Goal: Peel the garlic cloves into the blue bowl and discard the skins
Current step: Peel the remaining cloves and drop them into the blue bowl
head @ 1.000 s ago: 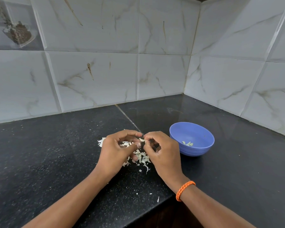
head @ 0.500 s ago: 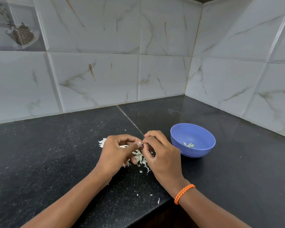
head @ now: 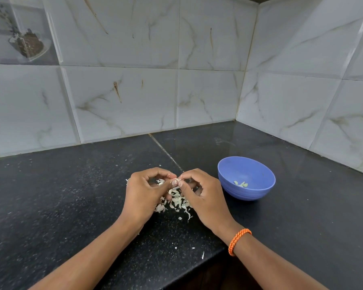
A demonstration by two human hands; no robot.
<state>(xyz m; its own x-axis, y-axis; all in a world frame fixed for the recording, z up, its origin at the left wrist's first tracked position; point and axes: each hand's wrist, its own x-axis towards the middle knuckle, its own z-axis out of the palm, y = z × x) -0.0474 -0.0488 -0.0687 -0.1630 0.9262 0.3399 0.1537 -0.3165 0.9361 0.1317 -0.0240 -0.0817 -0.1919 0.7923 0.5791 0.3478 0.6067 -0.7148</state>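
Peeling step in hand, as I read it from my remote seat. Nearest: stray flecks of skin (head: 202, 255) at the counter (head: 71, 195) edge. Next: left hand (head: 144, 192) and right hand (head: 203, 194), fingertips meeting, both pinching one garlic clove (head: 175, 182) held just above the skin pile (head: 177, 200); other fingers curled. Beyond, to the right: blue bowl (head: 246, 192), a few peeled cloves (head: 241, 183) inside, near the right hand but apart. Next move, I judge: strip the last skin, drop it on the pile, carry the clove rightward over the rim and release. Skins not yet discarded.
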